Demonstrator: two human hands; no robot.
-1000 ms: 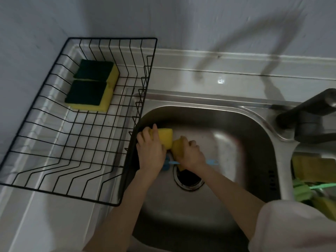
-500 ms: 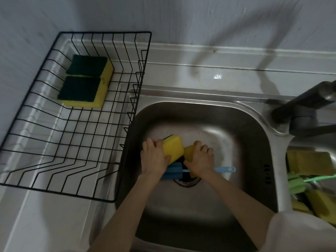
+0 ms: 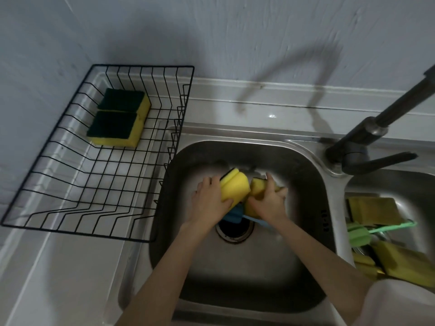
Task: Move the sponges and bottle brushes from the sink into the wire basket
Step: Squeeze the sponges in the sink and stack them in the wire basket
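Observation:
Both hands are inside the steel sink (image 3: 306, 165), above the drain. My left hand (image 3: 209, 203) grips a yellow sponge (image 3: 234, 187) with a dark scouring side, held tilted. My right hand (image 3: 269, 204) grips a second yellow sponge (image 3: 257, 188) right beside it. Under the hands lies a blue bottle brush (image 3: 233, 214), mostly hidden, its handle running right beneath my right wrist. The black wire basket (image 3: 150, 238) stands on the counter to the left, with two green-topped yellow sponges (image 3: 117, 124) in its far corner.
A dark faucet (image 3: 367, 135) rises at the right rim of the sink. A second basin (image 3: 400, 184) on the right holds several yellow sponges (image 3: 372, 210) and a green bottle brush (image 3: 360, 234). A wall runs behind the counter.
Both hands have lifted their sponges slightly off the sink floor; the left sponge has tilted up, showing more yellow. The camera view has shifted.

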